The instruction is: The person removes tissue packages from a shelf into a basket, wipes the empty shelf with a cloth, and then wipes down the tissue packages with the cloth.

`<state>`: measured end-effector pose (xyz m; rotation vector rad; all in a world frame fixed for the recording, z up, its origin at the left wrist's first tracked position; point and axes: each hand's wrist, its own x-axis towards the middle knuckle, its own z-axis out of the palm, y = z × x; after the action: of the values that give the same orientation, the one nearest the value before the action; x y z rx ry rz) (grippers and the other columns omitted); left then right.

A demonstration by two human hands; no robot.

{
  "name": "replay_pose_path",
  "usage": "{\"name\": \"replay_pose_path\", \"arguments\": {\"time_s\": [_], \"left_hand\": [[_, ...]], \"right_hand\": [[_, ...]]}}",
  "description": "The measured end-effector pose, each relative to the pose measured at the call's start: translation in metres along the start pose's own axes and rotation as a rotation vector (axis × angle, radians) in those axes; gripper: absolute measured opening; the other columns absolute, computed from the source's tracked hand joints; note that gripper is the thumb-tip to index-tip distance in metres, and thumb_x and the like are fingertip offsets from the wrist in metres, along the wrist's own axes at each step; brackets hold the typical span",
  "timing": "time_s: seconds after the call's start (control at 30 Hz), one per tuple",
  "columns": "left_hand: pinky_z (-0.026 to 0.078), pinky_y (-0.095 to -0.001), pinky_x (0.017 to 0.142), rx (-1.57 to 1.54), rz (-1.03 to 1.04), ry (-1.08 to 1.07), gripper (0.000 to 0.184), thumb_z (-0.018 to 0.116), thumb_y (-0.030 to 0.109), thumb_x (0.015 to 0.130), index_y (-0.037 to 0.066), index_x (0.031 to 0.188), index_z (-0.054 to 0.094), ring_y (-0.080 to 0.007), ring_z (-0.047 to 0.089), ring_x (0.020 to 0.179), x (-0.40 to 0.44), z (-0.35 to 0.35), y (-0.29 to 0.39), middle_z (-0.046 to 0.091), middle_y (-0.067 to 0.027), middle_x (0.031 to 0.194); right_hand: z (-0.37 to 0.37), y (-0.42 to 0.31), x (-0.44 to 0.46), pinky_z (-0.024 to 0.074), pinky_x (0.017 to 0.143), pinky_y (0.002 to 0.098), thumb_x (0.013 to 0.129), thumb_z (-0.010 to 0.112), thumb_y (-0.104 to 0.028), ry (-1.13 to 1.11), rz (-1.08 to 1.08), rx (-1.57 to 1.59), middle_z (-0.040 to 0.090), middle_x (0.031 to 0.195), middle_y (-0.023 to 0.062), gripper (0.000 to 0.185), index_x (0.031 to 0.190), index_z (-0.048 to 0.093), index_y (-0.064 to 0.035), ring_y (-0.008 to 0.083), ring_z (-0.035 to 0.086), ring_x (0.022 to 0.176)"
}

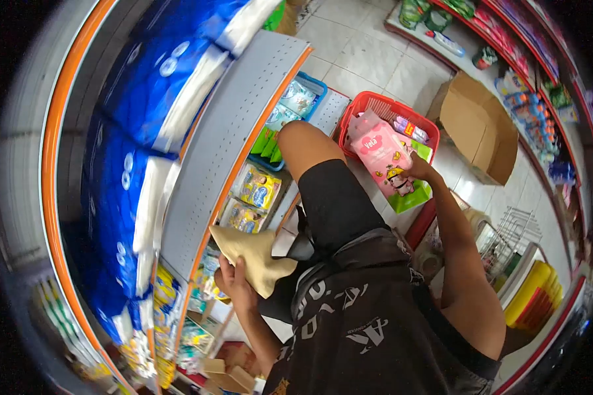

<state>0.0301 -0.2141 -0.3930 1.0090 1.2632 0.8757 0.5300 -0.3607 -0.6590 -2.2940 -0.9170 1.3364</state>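
Note:
My left hand (pixel 239 284) is closed on a cream-coloured cloth (pixel 257 253), which hangs bunched in front of the lower shelf. Beside the cloth, yellow packs (pixel 259 186) lie on that shelf. My right hand (pixel 418 169) grips the edge of a pink pack (pixel 377 146) printed "Veta" with a cartoon figure. Tilted, the pink pack overlaps the rim of a red basket (pixel 362 99). A bright green pack (pixel 410 199) shows behind and below it. Small purple packs (pixel 410 128) lie inside the basket.
Large blue packs (pixel 155 99) fill the upper shelf at left, above a grey perforated shelf (pixel 207 131) with an orange edge. A blue basket (pixel 319 87) holds several packs. An open cardboard box (pixel 478 122) stands right of the red basket. Stocked red-edged shelves (pixel 435 43) curve along the right.

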Motion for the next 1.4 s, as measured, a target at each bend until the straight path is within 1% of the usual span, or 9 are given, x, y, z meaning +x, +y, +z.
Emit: {"name": "replay_pose_path", "arguments": {"time_s": [0.17,0.27,0.37,0.47,0.6,0.77,1.0,1.2,1.4], "left_hand": [[0.041,-0.0304,0.092,-0.083,0.029,0.006,0.043,0.049,0.009,0.092,0.003,0.133,0.036,-0.0168,0.051,0.107,-0.016,-0.008,0.007,0.050,-0.0088,0.122],[0.042,-0.0327,0.094,-0.101,0.019,0.017,0.052,0.051,0.011,0.090,0.003,0.137,0.030,-0.0204,0.050,0.112,-0.021,-0.007,0.015,0.047,-0.0111,0.128],[0.040,-0.0368,0.099,-0.394,0.068,-0.125,0.070,0.055,0.024,0.086,0.001,0.143,0.020,-0.0275,0.049,0.117,-0.027,0.002,0.025,0.041,-0.0168,0.135],[0.039,-0.0373,0.099,-0.447,0.214,-0.287,0.077,0.058,0.029,0.082,-0.001,0.142,0.020,-0.0291,0.049,0.117,-0.032,0.020,0.048,0.040,-0.0186,0.135],[0.037,-0.0390,0.102,-0.746,0.145,-0.554,0.086,0.065,0.017,0.071,-0.002,0.142,0.019,-0.0320,0.044,0.123,-0.031,0.044,0.063,0.039,-0.0202,0.137],[0.041,-0.0365,0.098,-0.871,-0.339,-0.782,0.073,0.052,0.010,0.076,0.004,0.142,0.024,-0.0276,0.050,0.118,-0.007,0.098,0.047,0.043,-0.0163,0.134],[0.025,-0.0310,0.105,-0.539,-0.098,-1.204,0.087,0.065,0.014,0.077,0.004,0.145,0.011,-0.0179,0.029,0.129,-0.015,0.178,0.079,0.032,-0.0077,0.138],[0.039,-0.0335,0.099,-0.923,-0.519,-0.993,0.081,0.057,0.002,0.080,0.015,0.146,0.013,-0.0182,0.042,0.123,0.014,0.196,0.036,0.035,-0.0051,0.137],[0.039,-0.0346,0.100,-0.942,-0.375,-0.938,0.078,0.054,-0.002,0.080,0.018,0.145,0.014,-0.0191,0.040,0.125,0.015,0.197,0.039,0.036,-0.0059,0.136]], "right_hand": [[-0.066,-0.109,-0.075,0.0420,0.094,0.0335,0.070,0.075,-0.026,0.003,-0.022,0.274,0.048,0.130,0.0148,0.088,0.138,0.027,0.0025,0.0235,0.050,0.115],[-0.089,-0.144,-0.097,0.0468,0.091,0.0326,0.081,0.065,-0.018,-0.191,-0.233,0.611,0.051,0.126,0.0144,0.070,0.138,0.028,-0.0002,0.0217,0.055,0.109],[-0.088,-0.194,-0.130,0.0481,0.090,0.0319,0.084,0.062,-0.018,-0.341,-0.118,0.779,0.054,0.122,0.0135,0.064,0.137,0.030,-0.0009,0.0210,0.058,0.104],[-0.044,-0.242,-0.159,0.0502,0.079,0.0297,0.086,0.061,-0.032,-0.242,-0.256,0.591,0.056,0.118,0.0080,0.064,0.136,0.033,-0.0035,0.0168,0.058,0.097],[0.024,-0.251,-0.164,0.0280,0.106,0.0350,0.088,0.055,-0.038,-0.369,-0.236,0.715,0.034,0.141,0.0149,0.073,0.142,0.021,-0.0023,0.0237,0.031,0.131],[0.006,-0.252,-0.162,0.0336,0.104,0.0387,0.091,0.051,-0.038,-0.241,-0.385,0.244,0.036,0.140,0.0156,0.066,0.141,0.025,-0.0036,0.0249,0.034,0.131],[0.013,-0.243,-0.179,0.0348,0.103,0.0431,0.090,0.052,-0.040,-0.289,-0.479,1.447,0.036,0.140,0.0154,0.067,0.141,0.027,-0.0051,0.0269,0.036,0.130],[0.004,-0.250,-0.177,0.0359,0.103,0.0469,0.089,0.053,-0.042,-0.244,-0.445,1.479,0.036,0.140,0.0152,0.067,0.140,0.028,-0.0064,0.0285,0.037,0.129],[-0.002,-0.253,-0.181,0.0369,0.102,0.0508,0.088,0.054,-0.044,-0.214,-0.448,1.504,0.036,0.140,0.0150,0.068,0.140,0.029,-0.0077,0.0302,0.039,0.128]]}}
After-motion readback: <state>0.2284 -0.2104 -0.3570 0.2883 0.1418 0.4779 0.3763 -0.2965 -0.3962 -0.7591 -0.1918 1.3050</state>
